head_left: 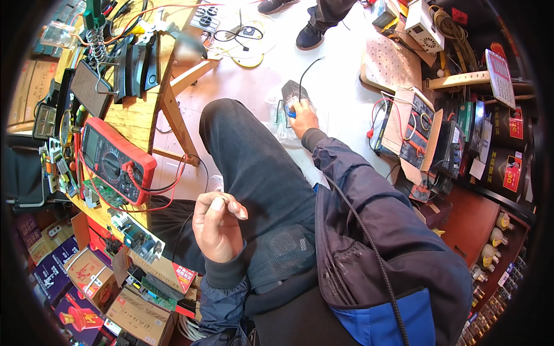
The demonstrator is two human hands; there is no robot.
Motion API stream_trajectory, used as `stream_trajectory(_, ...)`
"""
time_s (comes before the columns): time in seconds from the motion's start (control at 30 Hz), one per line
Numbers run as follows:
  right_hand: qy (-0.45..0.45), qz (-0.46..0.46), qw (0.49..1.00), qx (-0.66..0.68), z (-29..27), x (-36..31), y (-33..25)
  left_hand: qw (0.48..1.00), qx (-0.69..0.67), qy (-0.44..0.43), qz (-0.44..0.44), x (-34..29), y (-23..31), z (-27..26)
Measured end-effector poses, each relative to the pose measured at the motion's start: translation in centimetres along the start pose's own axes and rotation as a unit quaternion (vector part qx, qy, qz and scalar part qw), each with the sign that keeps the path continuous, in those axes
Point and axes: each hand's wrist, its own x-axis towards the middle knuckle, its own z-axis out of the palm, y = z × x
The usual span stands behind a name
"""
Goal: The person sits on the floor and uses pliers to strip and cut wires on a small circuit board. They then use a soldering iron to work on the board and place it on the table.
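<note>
My left hand (pixel 218 228) is raised over my lap with the fingers curled in and the thumb against them. A small reddish bit shows at the fingertips; I cannot make out whether it is a held thing. My right hand (pixel 304 120) stretches down towards the floor, its fingers closed around a small blue part (pixel 291 113). That part lies against a dark grey boxy piece (pixel 292 90) with a thin black cable rising from it. Clear plastic (pixel 284 134) lies around and beneath the hand.
A wooden bench (pixel 130 118) on the left carries a red multimeter (pixel 112 162) with test leads and circuit boards. Cardboard boxes (pixel 140 314) crowd the lower left. An opened carton (pixel 414 131) with cables stands at right. Another person's shoe (pixel 310 37) is at the top.
</note>
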Motion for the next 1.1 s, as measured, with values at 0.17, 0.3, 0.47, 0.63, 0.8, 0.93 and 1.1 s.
stream_trajectory(0.17, -0.042, 0.014, 0.999, 0.012, 1.5, -1.4, 1.1, 1.000, 0.026, 0.001, 0.001, -0.1, 0.0, -0.2)
stream_trajectory(0.3, -0.038, 0.067, 0.997, 0.021, 2.5, -1.0, 2.6, 1.000, -0.004, 0.012, -0.003, -0.1, -0.1, -0.3)
stream_trajectory(0.47, -0.043, 0.066, 0.996, 0.046, 3.0, -0.3, 4.8, 1.000, 0.024, 0.017, -0.005, 0.2, -0.4, 0.1)
stream_trajectory(0.63, -0.078, 0.058, 0.994, 0.057, 3.5, -0.9, 6.0, 1.000, -0.005, 0.008, -0.020, 0.5, -0.6, 0.2)
stream_trajectory(0.8, -0.109, 0.067, 0.990, 0.055, 3.9, -1.9, 6.8, 1.000, 0.006, 0.008, -0.023, 0.6, -0.7, 0.4)
stream_trajectory(0.93, -0.134, 0.115, 0.983, 0.056, 4.0, -3.4, 7.3, 0.999, 0.027, 0.006, -0.023, 0.6, -0.8, 0.6)
stream_trajectory(1.1, -0.281, 0.225, 0.908, 0.214, 2.3, -4.7, 6.8, 0.999, 0.016, -0.003, -0.029, 1.0, -0.8, 0.5)
